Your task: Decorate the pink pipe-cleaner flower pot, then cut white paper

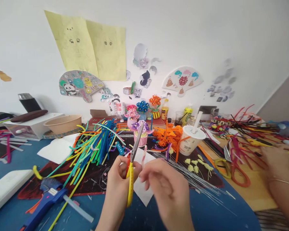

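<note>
My left hand point(118, 183) is closed around a pair of scissors point(130, 189) with yellow and red handles. The blades point up and away from me and look nearly closed. Close beside it, my right hand point(170, 186) has its fingers curled in a pinch. A short pink-and-white striped strip point(144, 155) rises from those fingertips; their exact hold on it is partly hidden. Under both hands lies a white sheet of paper point(144, 192). Just beyond the blades stands a pink pot with purple flowers point(141, 136).
Pipe cleaners point(98, 144) are heaped left of centre, with a blue glue gun point(49, 195) nearer me. On the right are a lidded cup point(191, 141), thin wires point(197, 181), orange flower pieces point(168, 136) and orange-handled scissors point(240, 175). Another person's hand point(276, 160) is at far right.
</note>
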`<state>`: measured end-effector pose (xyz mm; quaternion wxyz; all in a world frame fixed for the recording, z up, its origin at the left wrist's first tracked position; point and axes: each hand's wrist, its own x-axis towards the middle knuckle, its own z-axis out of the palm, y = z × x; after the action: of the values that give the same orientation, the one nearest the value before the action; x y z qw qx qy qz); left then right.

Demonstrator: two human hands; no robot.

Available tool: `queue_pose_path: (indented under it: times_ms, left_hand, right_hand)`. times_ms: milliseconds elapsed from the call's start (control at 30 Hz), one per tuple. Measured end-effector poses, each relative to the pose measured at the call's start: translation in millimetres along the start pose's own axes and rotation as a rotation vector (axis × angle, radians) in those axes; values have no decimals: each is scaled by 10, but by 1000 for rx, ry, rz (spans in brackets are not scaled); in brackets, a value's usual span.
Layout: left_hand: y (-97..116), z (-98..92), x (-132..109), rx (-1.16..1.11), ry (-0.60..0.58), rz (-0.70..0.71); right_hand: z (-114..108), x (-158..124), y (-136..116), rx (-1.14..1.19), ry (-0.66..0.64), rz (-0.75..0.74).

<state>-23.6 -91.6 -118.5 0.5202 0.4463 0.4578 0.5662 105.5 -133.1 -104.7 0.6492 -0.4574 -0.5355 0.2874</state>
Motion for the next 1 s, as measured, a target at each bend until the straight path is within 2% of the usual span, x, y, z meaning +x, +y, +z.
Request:
queue_pose_path:
  times_ms: [67, 167, 400, 500, 633, 767, 900, 1000]
  left_hand:
    - [20, 1, 6, -30, -44, -38]
    - [11, 29, 23, -73, -67, -72]
    - [-74, 87, 103, -57, -64, -114]
    - [-118, 87, 141, -23, -68, -113]
    - [-187, 80, 189, 56, -56, -65]
    - [-231, 41, 153, 199, -10, 13]
    - [-223, -44, 25, 547, 80, 86]
    - [-187, -113, -64, 686, 115, 69]
  right_hand:
    - [148, -27, 206, -47, 33, 143]
    - [158, 24, 450, -14, -78, 288]
    - [93, 121, 556, 45, -281, 336]
    - [90, 139, 620, 76, -306, 347]
    - [136, 151, 720, 165, -253, 336]
    - [186, 193, 705, 212, -63, 249]
    - [204, 281, 667, 225, 54, 138]
    - [216, 343, 698, 257, 108, 50]
